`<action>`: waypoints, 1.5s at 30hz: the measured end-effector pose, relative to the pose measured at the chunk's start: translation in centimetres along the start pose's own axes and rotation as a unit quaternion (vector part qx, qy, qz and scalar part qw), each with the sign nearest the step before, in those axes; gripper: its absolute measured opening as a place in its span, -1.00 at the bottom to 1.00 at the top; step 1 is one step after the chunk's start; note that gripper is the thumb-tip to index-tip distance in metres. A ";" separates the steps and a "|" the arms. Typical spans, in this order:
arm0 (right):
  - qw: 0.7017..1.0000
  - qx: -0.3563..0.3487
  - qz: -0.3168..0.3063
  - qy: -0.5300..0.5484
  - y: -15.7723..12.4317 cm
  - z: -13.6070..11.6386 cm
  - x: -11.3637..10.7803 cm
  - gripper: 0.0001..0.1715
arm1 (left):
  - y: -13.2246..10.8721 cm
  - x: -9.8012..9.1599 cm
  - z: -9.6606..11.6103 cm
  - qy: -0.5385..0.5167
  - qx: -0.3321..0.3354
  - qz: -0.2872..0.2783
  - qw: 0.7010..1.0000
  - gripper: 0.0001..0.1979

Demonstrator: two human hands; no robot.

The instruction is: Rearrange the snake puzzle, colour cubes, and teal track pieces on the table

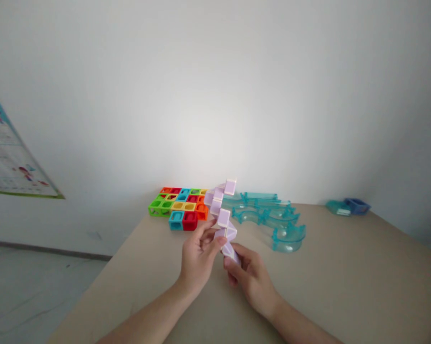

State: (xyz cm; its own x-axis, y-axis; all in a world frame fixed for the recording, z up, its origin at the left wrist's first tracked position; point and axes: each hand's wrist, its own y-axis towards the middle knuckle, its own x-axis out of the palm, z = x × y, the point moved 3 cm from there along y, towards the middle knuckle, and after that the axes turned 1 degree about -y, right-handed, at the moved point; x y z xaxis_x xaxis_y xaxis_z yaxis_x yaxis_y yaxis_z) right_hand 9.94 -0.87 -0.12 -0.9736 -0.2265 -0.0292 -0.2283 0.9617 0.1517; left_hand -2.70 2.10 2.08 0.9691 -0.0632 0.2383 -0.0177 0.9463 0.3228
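A twisty snake puzzle (223, 218) in pale purple and white rises in a zigzag above the table, held between both hands. My left hand (198, 258) is closed around its middle, the thumb pressing on one segment. Lower down, my right hand (250, 273) pinches the bottom end between thumb and fingers. Some of the lowest segments are hidden behind the fingers. The puzzle's upper part overlaps the colourful blocks and the teal track pieces in view behind it.
Open-sided cube blocks (177, 206) in several colours lie joined at the back left. Translucent teal track pieces (268, 217) lie behind and right of my hands. A blue square piece (357, 206) sits by the wall at the far right. The table (344, 277) ends on the left above the floor.
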 end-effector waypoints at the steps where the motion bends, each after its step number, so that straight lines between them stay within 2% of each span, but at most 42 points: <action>1: 0.998 -0.023 0.000 -0.056 -0.1 -0.2 -0.1 -0.61 | 0.1 -0.1 -0.1 -0.004 0.001 0.013 1.000 -0.63; 4: 0.975 -0.078 0.023 -0.205 -0.4 -0.7 -0.4 -0.66 | 0.4 -0.3 -0.8 -0.044 -0.020 0.013 0.999 -0.68; 7: 0.956 -0.110 0.062 -0.265 -0.4 -1.2 -1.0 -0.69 | 0.6 -0.5 -1.6 -0.107 -0.042 -0.037 0.993 -0.68; 10: 0.972 -0.089 0.061 -0.207 -0.2 -1.2 -1.5 -0.65 | 0.4 -0.7 -1.5 -0.116 -0.022 -0.062 0.991 -0.64; 13: 0.994 -0.062 0.049 -0.079 -0.1 -0.6 -1.9 -0.56 | 0.1 -0.7 -0.8 -0.032 0.005 -0.094 0.995 -0.63; 16: 0.997 -0.057 0.056 -0.016 0.1 0.1 -2.1 -0.50 | -0.2 -0.5 0.0 0.045 0.033 -0.157 0.986 -0.65; 19: 0.997 -0.034 0.064 0.030 0.2 0.4 -2.1 -0.52 | -0.2 -0.5 0.4 0.054 0.028 -0.185 0.981 -0.66; 23: 0.987 0.001 0.044 0.155 0.5 0.0 -1.8 -0.58 | -0.1 -0.4 0.2 0.022 -0.016 -0.212 0.977 -0.59; 26: 0.977 0.037 0.034 0.205 0.5 0.0 -1.7 -0.59 | -0.1 -0.2 -0.3 0.024 -0.047 -0.227 0.972 -0.61; 29: 0.979 0.038 0.060 0.192 0.6 0.3 -1.8 -0.61 | 0.0 -0.2 -1.3 -0.008 -0.103 -0.202 0.974 -0.54; 32: 0.984 0.004 0.067 0.163 0.6 -0.1 -2.0 -0.63 | 0.0 -0.1 -2.2 -0.073 -0.156 -0.191 0.966 -0.59; 35: 0.990 -0.023 0.023 0.135 0.7 -1.1 -2.1 -0.62 | 0.0 0.0 -2.5 -0.086 -0.199 -0.200 0.955 -0.62; 38: 0.991 -0.027 -0.053 0.116 0.6 -1.9 -2.3 -0.64 | -0.3 0.1 -2.5 -0.063 -0.230 -0.194 0.952 -0.59; 41: 0.986 0.000 -0.128 0.107 0.4 -1.7 -2.6 -0.63 | -1.0 0.5 -2.9 -0.037 -0.309 -0.228 0.923 -0.66; 43: 0.988 0.002 -0.127 0.092 0.5 -1.3 -3.1 -0.61 | -1.5 0.7 -2.9 -0.042 -0.367 -0.266 0.890 -0.73; 45: 0.992 -0.007 -0.098 0.082 0.7 -1.0 -3.6 -0.60 | -1.5 0.7 -2.6 -0.074 -0.389 -0.276 0.876 -0.68</action>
State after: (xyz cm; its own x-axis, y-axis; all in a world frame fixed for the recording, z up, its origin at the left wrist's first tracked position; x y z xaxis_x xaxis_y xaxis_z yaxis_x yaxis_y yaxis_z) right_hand 13.32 0.48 1.11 -0.8964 -0.4315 0.1008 -0.4112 0.8949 0.1735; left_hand -1.31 1.44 -0.66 0.7339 -0.5651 0.3769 0.6721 0.6846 -0.2821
